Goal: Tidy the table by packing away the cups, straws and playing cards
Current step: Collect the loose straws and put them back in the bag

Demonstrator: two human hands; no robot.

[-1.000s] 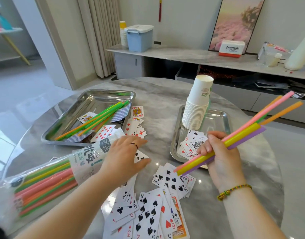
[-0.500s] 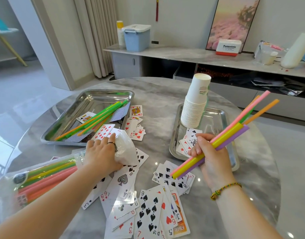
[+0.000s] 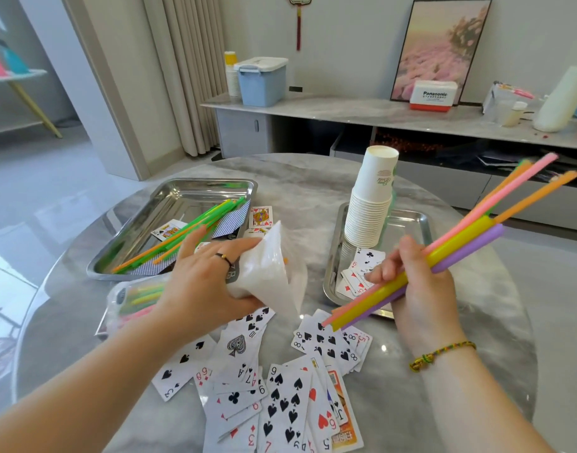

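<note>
The left hand point(image 3: 202, 282) curls around the crumpled mouth of a clear plastic bag point(image 3: 267, 273) whose body lies on the tabletop point(image 3: 313, 178) with straws inside. The right hand point(image 3: 421, 289) grips a bundle of straws point(image 3: 460, 243), thick yellow and purple ones among thinner pink, orange and green, slanting up to the right. Playing cards point(image 3: 280, 387) lie scattered face up between and below both hands. Two shiny rectangular steel trays sit beyond: the left tray point(image 3: 202, 183) holds loose green and orange straws and a few cards, and the right tray point(image 3: 424, 223) holds one tall stack of white paper cups point(image 3: 372, 204) beside more cards. The tabletop is round and marble-patterned.
</note>
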